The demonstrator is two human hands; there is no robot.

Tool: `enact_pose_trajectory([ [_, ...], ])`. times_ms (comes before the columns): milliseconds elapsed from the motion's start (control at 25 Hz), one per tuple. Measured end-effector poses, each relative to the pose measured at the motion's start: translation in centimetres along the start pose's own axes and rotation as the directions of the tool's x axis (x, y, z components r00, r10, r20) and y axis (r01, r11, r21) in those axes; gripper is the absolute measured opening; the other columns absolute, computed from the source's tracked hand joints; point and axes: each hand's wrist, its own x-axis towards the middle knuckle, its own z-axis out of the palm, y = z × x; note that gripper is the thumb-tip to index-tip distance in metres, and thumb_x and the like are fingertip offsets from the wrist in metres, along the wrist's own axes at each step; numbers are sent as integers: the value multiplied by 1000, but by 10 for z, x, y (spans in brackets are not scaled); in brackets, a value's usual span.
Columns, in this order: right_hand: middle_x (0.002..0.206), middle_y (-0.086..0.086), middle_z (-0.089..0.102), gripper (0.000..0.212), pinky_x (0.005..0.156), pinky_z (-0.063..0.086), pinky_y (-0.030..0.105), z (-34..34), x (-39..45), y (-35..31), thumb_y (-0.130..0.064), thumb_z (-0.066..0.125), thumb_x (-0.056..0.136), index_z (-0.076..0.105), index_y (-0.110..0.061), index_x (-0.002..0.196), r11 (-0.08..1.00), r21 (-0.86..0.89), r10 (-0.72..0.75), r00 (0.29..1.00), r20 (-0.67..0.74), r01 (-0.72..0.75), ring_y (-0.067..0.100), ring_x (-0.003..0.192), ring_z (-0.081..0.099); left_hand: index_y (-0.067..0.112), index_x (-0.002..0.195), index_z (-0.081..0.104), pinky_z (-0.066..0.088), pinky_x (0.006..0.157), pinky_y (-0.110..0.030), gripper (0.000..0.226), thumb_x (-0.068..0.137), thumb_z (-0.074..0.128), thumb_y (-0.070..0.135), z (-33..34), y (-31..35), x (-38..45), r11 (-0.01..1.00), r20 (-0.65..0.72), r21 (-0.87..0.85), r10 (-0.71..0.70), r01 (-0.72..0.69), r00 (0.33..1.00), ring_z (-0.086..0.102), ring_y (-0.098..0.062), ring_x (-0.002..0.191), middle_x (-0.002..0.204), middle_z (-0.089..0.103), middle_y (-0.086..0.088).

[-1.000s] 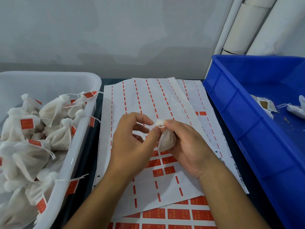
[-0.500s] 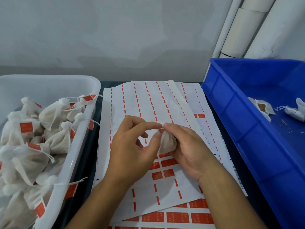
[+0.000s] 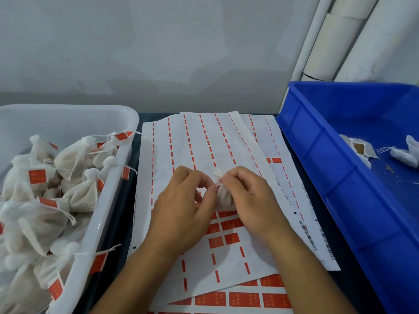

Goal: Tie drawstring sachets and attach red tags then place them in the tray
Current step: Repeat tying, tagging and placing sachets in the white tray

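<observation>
Since half a second ago the left hand (image 3: 181,214) has drawn its thumb and forefinger down to the sachet's neck, where before they arched above it; the sachet (image 3: 223,198) stays mid-bench in the right hand (image 3: 251,200).

A blue bin (image 3: 322,159) fills the bench's right edge, holding two untied sachets (image 3: 360,148) on its floor. At the left edge stands the white tray (image 3: 108,214), heaped with tied sachets (image 3: 77,196) bearing red tags (image 3: 37,176). Between them, sheets of red tag stickers (image 3: 204,143) cover the bench's middle, most rows already peeled to thin red slivers, with whole tags left near the front edge.

Over the sheets, the right hand's fingers (image 3: 229,175) are curled around the small white sachet and pinch its gathered top. The left hand's fingers (image 3: 212,189) are pinched together on the drawstring (image 3: 218,183) at the neck, touching the right hand's. Whether the knot is closed cannot be told.
</observation>
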Motion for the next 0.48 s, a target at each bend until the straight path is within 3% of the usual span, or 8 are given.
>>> enact_pose_trajectory([
  [120,90,-21,64,18,70,57,13,1,-1,0,-47,49,103,60,-34,97,998,-24,-65,998,-12,65,-1,90,64,34,80,55,44,61,-14,23,100,46,38,-2,3,2,967,124,-197,-139,162,982,58,2,76,76,59,18],
  [200,85,-18,63,24,68,53,11,1,-3,-1,-54,47,100,59,-34,100,992,-43,-121,993,-10,121,-1,86,64,22,75,55,44,54,-17,33,103,40,30,-5,6,6,867,235,-355,-278,349,931,55,-4,58,60,57,13],
  [320,89,-22,61,27,70,50,7,2,-6,-4,-58,48,96,56,-34,105,977,-66,-202,979,-6,201,-5,94,61,12,73,54,42,55,-27,31,101,45,23,-13,10,10,511,398,-642,-414,571,818,42,-12,51,58,48,-1],
  [480,94,-33,60,21,74,49,3,2,-6,-7,-62,54,90,49,-47,104,954,-94,-284,959,12,284,-10,102,60,16,73,58,38,48,-22,21,93,50,18,-22,8,12,156,421,-853,-357,497,834,37,-10,51,68,49,-2],
])
